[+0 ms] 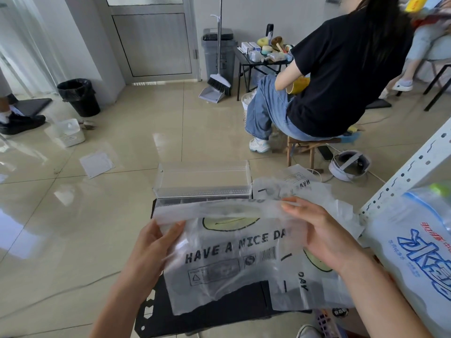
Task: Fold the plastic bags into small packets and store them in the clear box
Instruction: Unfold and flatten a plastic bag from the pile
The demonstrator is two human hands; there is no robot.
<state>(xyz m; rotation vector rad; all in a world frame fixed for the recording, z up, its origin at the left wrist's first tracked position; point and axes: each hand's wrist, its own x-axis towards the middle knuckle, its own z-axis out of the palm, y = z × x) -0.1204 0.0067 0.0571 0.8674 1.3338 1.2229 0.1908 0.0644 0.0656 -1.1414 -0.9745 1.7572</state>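
Translucent black-lettered plastic bag [227, 254], top doubled over, pinched by left hand [156, 242] and right hand [317, 230]

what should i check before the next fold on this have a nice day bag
1. Left hand pinches the HAVE A NICE DAY bag at its left edge: ok.
2. Right hand holds the folded top strip: ok.
3. Fold even across the width: cannot tell, the plastic is crumpled.
4. Bag apart from the second bag: not ok, they overlap on the right.
5. Clear box behind the bag, lid open: cannot tell.
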